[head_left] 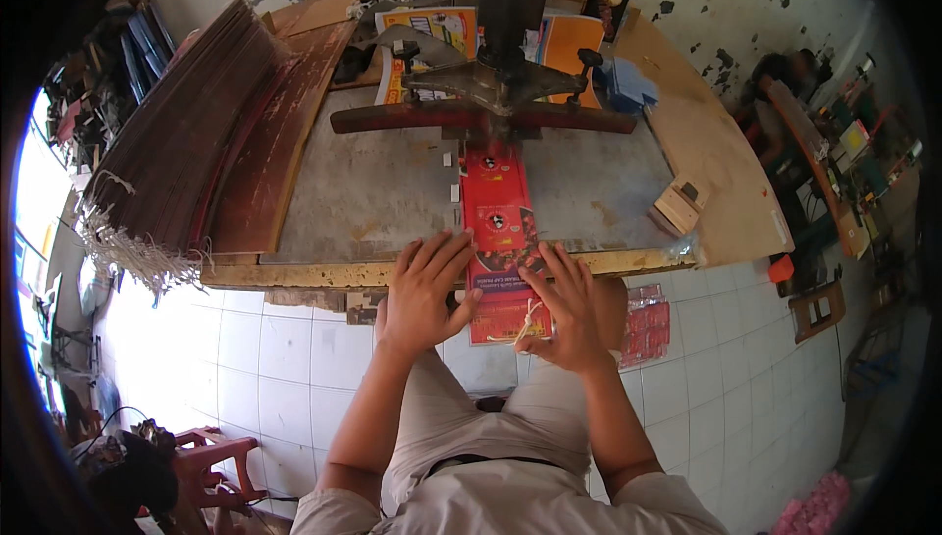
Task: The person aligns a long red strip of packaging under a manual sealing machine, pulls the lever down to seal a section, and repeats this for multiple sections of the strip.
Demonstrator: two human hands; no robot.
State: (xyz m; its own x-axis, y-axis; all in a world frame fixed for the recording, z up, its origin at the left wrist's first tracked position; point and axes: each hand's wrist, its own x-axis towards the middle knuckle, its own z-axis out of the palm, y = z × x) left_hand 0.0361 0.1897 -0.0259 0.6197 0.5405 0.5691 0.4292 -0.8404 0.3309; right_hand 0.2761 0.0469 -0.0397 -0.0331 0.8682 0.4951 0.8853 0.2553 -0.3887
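Note:
A long red printed card strip lies on the grey metal bed of a press, running from under the press head to past the table's near edge. My left hand lies flat with spread fingers on the strip's left side at the table edge. My right hand presses on its right side, fingers apart, with a thin pale string near the thumb. The strip's lower end hangs over my lap.
A tall slanted stack of brown sheets fills the left of the table. A small wooden block lies on a plywood board at right. More red printed pieces lie on the white tiled floor. A red stool stands lower left.

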